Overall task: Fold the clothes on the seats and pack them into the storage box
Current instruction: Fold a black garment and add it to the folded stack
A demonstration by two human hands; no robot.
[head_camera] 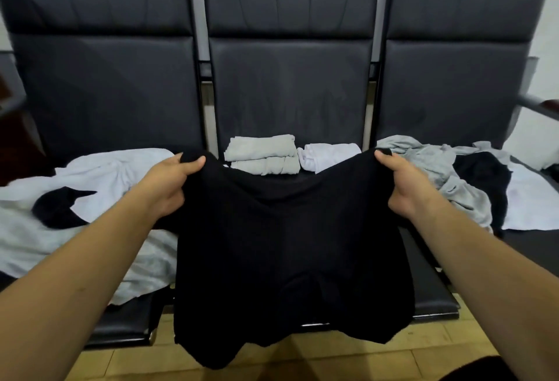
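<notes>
A black garment [290, 253] hangs spread out in front of the middle seat, its lower edge reaching below the seat's front. My left hand [169, 184] grips its top left corner and my right hand [405, 187] grips its top right corner, both held above the seat. Behind it on the middle seat lie a folded grey garment [263, 155] and a folded white garment [326, 155] side by side. No storage box is in view.
Three dark padded seats [290, 84] stand in a row. The left seat holds a loose white garment [99, 187] with a black piece on it. The right seat carries a heap of grey [438, 168], black [481, 178] and white clothes. Tan floor tiles lie below.
</notes>
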